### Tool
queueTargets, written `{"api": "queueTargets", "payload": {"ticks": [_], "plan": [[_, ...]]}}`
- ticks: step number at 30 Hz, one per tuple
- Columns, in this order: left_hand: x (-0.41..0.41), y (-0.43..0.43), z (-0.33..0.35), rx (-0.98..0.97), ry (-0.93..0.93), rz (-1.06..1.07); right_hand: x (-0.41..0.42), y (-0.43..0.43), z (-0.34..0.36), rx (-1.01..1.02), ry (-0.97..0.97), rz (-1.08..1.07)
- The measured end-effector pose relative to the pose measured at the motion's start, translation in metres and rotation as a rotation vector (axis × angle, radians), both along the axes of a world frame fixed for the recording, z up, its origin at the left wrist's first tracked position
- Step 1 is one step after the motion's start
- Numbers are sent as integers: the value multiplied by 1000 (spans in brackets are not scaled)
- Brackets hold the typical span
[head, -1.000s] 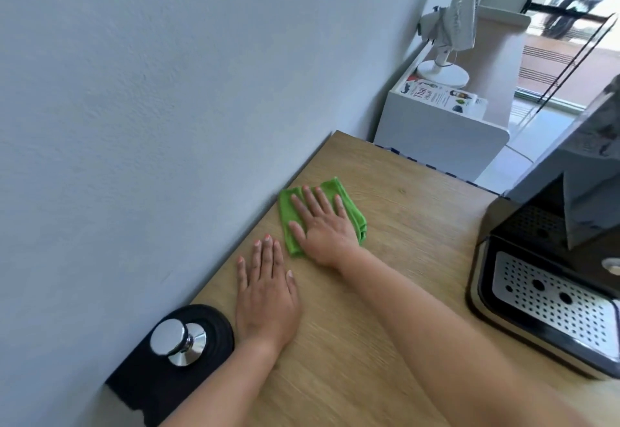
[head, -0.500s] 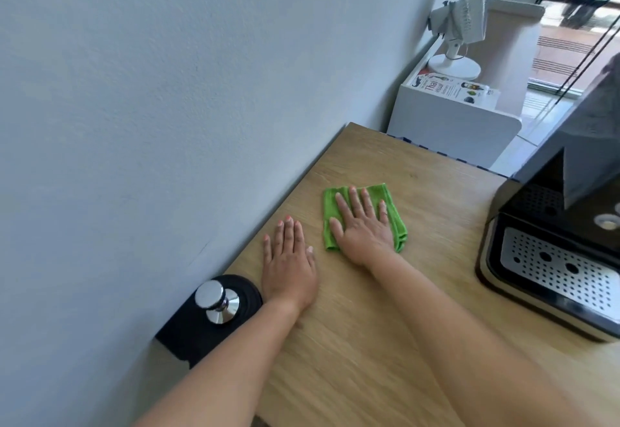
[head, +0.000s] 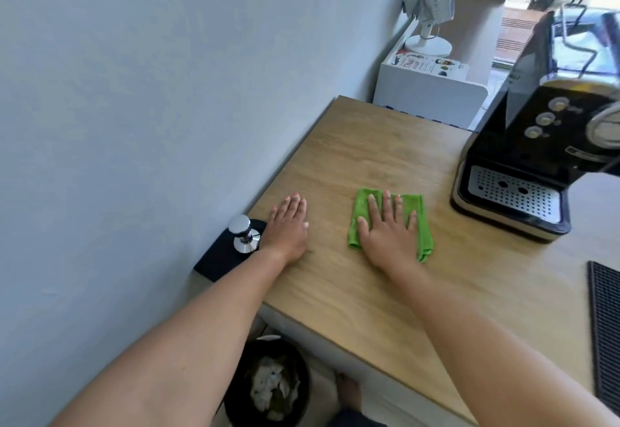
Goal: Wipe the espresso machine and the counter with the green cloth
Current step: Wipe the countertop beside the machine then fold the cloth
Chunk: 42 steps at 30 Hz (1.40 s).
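Your right hand (head: 389, 235) lies flat on the green cloth (head: 421, 222), fingers straight and slightly spread, palm pressing it down onto the wooden counter (head: 385, 144). The cloth is folded into a rough rectangle and shows around your fingers and along both sides of the hand. It sits about midway across the counter, well apart from the wall (head: 151, 107) and near, but not touching, the espresso machine (head: 523, 158). Your left hand (head: 288, 225) rests open on the bare wood to the left of the cloth, fingers together and pointing away from you, holding nothing. Just beside its wrist a shiny metal tamper (head: 243, 233) stands upright on a black mat (head: 218, 258) at the counter's corner against the wall. The espresso machine stands at the right, black with three round buttons on its front and a perforated metal drip tray (head: 513, 193) at its base. A black ridged mat (head: 604, 326) lies at the far right edge of the view. Beyond the counter's far end, a white fan (head: 432, 0) stands on a white cabinet (head: 426, 94). Below the near edge, a dark bin (head: 268, 386) holds what looks like crumpled pale paper, though it is too blurred to be sure.
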<state>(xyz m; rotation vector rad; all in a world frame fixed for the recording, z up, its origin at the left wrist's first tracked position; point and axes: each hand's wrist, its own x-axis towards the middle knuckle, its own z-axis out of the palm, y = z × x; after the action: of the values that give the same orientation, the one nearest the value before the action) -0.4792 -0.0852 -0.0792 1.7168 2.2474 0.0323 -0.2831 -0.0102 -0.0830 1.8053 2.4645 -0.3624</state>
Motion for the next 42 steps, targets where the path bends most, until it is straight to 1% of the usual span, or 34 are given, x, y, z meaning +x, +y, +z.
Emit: {"api": "queueTargets", "payload": {"ticks": [2, 4, 7, 9, 10, 11, 13, 15, 17, 18, 19, 21, 23, 25, 26, 27, 30, 32, 34, 35, 37, 39, 42], "plan": [[-1, -8, -1, 5, 3, -16, -19, -51, -1, -1, 31, 142], [-2, -14, -3, 5, 12, -26, -15, -102, -1, 3, 54, 334], [4, -18, 0, -4, -10, -34, 39, -151, -1, 28, 60, 609], [7, -21, 4, -21, -64, -31, 90, -147, 1, 14, 38, 663], [9, -23, 6, -30, -90, -39, 112, -139, 4, -11, 11, 613], [11, -25, 7, -40, -114, -43, 129, -125, 6, -18, -15, 513], [18, -30, 10, -50, -144, -49, 142, -92, 10, -6, -60, 231], [28, -35, 11, -52, -155, -63, 127, -64, 8, -17, -66, -12], [42, -38, 11, -39, -145, -81, 94, -55, 5, -15, -49, -121], [49, -39, 11, -14, -145, -74, 76, -57, 4, -14, -40, -118], [55, -38, 11, 14, -156, -51, 61, -64, 4, -10, -30, -73], [68, -35, 13, 82, -172, 11, 48, -96, 4, -7, -22, 112], [81, -31, 14, 144, -134, 26, 64, -137, 5, -19, -17, 322], [96, -26, 15, 173, -103, -15, 106, -167, 8, -25, -8, 443], [103, -23, 16, 169, -96, -42, 131, -173, 7, -21, -10, 444], [111, -21, 15, 160, -90, -69, 157, -172, 7, -5, -28, 395], [133, -20, 13, 144, -60, -146, 208, -131, 6, 28, -89, 60], [144, -20, 9, 113, -43, -211, 213, -94, 7, 2, -92, -160], [155, -19, 2, 95, -4, -264, 204, -67, 7, -14, -74, -307], [154, -19, -1, 94, 25, -266, 190, -62, 8, -16, -62, -323], [162, -13, -5, 110, 77, -252, 176, -69, 9, -18, -35, -270], [165, -9, -6, 139, 103, -216, 164, -103, 8, 3, -13, -103], [170, -4, -7, 155, 90, -204, 182, -167, 7, 3, 18, 112]]}}
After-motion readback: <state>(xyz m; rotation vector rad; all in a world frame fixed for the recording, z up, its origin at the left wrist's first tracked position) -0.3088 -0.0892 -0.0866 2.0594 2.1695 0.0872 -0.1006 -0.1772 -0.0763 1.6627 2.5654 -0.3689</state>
